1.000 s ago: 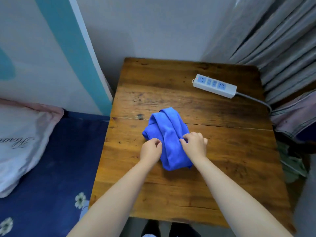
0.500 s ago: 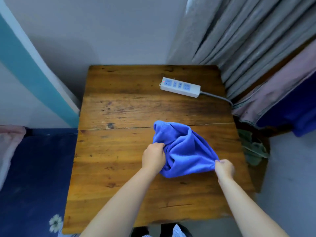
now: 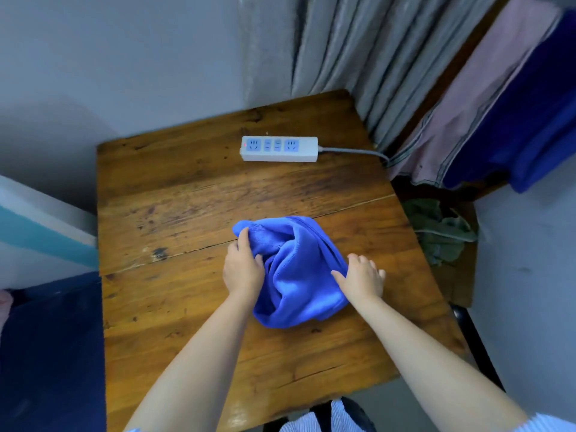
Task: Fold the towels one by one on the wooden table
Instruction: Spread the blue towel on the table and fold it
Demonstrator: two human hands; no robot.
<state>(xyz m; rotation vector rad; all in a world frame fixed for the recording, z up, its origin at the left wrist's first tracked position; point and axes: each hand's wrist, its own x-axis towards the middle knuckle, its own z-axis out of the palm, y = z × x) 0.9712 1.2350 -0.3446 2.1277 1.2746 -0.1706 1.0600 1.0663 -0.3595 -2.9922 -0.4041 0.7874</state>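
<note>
A crumpled blue towel (image 3: 296, 275) lies bunched in the middle of the wooden table (image 3: 174, 194). My left hand (image 3: 241, 269) is at the towel's left side. Its fingers reach over the far-left corner and its thumb is against the cloth, holding a fold between them. My right hand (image 3: 361, 277) rests at the towel's right edge with its fingers spread on the table and its thumb lying on the cloth.
A white power strip (image 3: 279, 148) with a grey cable sits near the table's far edge. Grey curtains (image 3: 358, 51) hang behind the table. Pink and blue cloth (image 3: 505, 120) hangs at the right, and a green cloth (image 3: 442, 232) lies below it. A dark blue bed (image 3: 50, 353) borders the left side.
My right hand has let go of the pinched corner and moved in to the towel's right edge, fingers spread. My left hand has reached further up the left edge. The towel is more bunched.
</note>
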